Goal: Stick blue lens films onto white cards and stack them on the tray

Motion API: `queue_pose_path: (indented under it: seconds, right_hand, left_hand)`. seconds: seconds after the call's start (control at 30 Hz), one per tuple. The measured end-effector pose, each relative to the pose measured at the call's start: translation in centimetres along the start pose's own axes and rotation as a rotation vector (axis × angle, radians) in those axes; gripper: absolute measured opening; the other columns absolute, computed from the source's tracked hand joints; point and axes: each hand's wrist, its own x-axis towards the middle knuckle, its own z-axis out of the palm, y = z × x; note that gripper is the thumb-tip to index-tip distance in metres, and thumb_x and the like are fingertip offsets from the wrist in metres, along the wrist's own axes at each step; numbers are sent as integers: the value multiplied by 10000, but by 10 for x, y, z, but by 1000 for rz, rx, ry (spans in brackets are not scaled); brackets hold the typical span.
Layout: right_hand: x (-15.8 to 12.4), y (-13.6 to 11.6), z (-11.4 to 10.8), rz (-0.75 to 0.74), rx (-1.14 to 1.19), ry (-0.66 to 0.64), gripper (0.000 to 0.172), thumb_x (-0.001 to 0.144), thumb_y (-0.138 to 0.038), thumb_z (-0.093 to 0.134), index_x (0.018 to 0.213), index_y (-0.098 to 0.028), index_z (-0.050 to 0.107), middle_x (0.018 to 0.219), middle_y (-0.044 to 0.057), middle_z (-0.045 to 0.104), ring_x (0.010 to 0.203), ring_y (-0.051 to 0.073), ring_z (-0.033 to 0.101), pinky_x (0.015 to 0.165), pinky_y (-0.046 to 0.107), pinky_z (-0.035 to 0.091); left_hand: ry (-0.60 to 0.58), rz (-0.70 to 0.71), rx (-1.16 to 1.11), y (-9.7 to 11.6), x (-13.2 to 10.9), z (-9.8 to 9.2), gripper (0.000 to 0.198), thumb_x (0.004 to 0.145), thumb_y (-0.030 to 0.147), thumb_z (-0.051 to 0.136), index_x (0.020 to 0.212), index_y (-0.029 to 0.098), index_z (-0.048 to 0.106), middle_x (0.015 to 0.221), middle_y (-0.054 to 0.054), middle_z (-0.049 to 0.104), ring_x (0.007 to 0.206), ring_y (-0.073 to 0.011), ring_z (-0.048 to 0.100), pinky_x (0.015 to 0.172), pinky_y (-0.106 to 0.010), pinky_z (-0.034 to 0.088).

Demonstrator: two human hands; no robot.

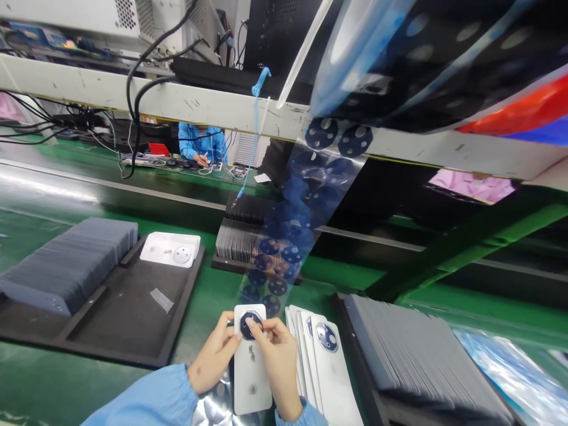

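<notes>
My left hand (215, 354) pinches the left edge of a white phone back cover (252, 384) near its top. A dark round film (245, 326) with holes covers the camera area of that cover. My right hand (280, 354) is closed round the upper right edge, its thumb pressed on the film. Some dark lettering shows lower on the cover. Just right of my right hand, several white back covers (339, 384) lie fanned out, the top one with a dark camera film. A clear strip (306, 204) of round dark films hangs down behind the held cover.
At left, a black tray (133, 313) holds a row of grey sheets (75, 260) and white covers (166, 248). More grey sheets (421, 349) stand at right beside blue plastic film (510, 367). A white shelf beam (213, 103) crosses above. Across the line sits a person in blue (202, 142).
</notes>
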Motion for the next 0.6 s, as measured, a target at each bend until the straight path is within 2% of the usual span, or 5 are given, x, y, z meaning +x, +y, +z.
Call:
queue_pose_path:
  seconds: [0.27, 0.47, 0.6]
  right_hand:
    - [-6, -4, 1, -55, -45, 32, 487, 605, -574, 737, 671, -123, 569, 611, -13, 503, 580, 62, 368, 553, 172, 302]
    - [-9, 4, 5, -108, -107, 69, 449, 661, -562, 717, 710, -137, 581, 685, 3, 550, 619, 77, 404, 596, 188, 335]
    - [-15, 3, 8, -203, -171, 112, 410, 707, -545, 691, 715, -147, 595, 757, 20, 545, 697, 100, 465, 659, 198, 369]
  left_hand:
    - [-1, 2, 23, -2, 0, 0, 504, 855, 490, 498, 1176, 148, 316, 821, -31, 609, 632, -61, 517, 586, -155, 390]
    - [14, -6, 15, 0, -2, 2, 488, 848, 495, 507, 1155, 167, 316, 891, -48, 627, 664, -66, 544, 621, -156, 420]
    - [28, -9, 8, -1, -3, 2, 437, 842, 487, 522, 1089, 176, 340, 908, -43, 633, 640, -55, 550, 595, -148, 421]
